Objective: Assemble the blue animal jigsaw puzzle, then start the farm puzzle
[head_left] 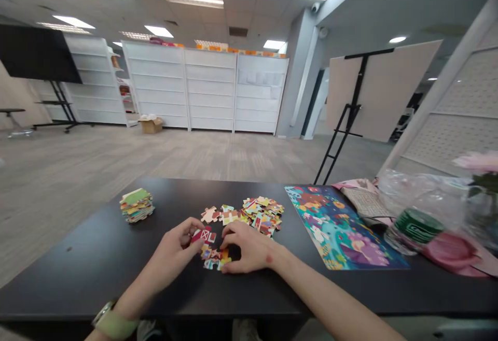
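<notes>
Between thumb and fingers, my left hand (177,245) grips a red puzzle piece (203,235) with a white crossed window on it. Just below that piece lies a small patch of joined puzzle pieces (213,258) on the black table. My right hand (245,247) curves over the right side of this patch, its thumb and fingertips touching the edge pieces; whether it pinches one I cannot make out. Beyond my hands a loose heap of puzzle pieces (262,214) spreads out, with a pale pink piece (210,214) at its left end.
A stack of puzzle pieces (137,205) stands at the table's left. To the right lies a colourful picture sheet (342,232). Beside it are a bottle with a green label (416,227), clear plastic and a pink pouch (451,247). An easel (350,113) stands behind the table (116,273).
</notes>
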Motion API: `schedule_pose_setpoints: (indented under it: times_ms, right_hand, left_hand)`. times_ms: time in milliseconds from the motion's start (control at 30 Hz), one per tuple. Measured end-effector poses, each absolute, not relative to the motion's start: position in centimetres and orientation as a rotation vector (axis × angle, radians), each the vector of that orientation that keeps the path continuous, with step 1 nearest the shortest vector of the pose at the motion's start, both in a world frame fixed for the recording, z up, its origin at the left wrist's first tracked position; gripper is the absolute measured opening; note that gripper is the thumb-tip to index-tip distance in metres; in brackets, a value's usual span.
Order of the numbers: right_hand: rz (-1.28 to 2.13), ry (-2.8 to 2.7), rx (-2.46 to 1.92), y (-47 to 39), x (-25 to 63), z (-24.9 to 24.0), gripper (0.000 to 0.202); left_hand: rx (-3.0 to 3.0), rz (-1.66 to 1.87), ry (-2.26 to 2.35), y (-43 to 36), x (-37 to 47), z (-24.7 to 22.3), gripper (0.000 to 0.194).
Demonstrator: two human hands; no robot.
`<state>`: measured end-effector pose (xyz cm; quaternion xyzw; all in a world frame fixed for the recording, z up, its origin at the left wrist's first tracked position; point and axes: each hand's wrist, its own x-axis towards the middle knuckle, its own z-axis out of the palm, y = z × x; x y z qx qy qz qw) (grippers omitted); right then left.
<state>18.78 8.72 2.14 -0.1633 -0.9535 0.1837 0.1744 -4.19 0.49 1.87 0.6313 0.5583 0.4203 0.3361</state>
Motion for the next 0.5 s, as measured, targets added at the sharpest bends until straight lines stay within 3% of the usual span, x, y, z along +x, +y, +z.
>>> schedule_pose_setpoints:
  times_ms: [233, 333, 500]
  right_hand:
    - [0.482, -2.555, -0.714, 8.7, 24.9, 3.7, 0.04]
    - [0.341, -2.258, -0.997, 8.7, 27.9, 3.2, 0.029]
    - [0.246, -2.266, -1.184, 8.9, 28.9, 1.2, 0.042]
  left_hand:
    - [1.866, 0.888, 1.554, -1.2, -4.3, 1.2, 0.023]
    - [2.024, 0.808, 1.664, -1.6, -3.9, 1.1, 0.017]
    - [2.201, 0.812, 1.814, -2.1, -2.5, 1.4, 0.012]
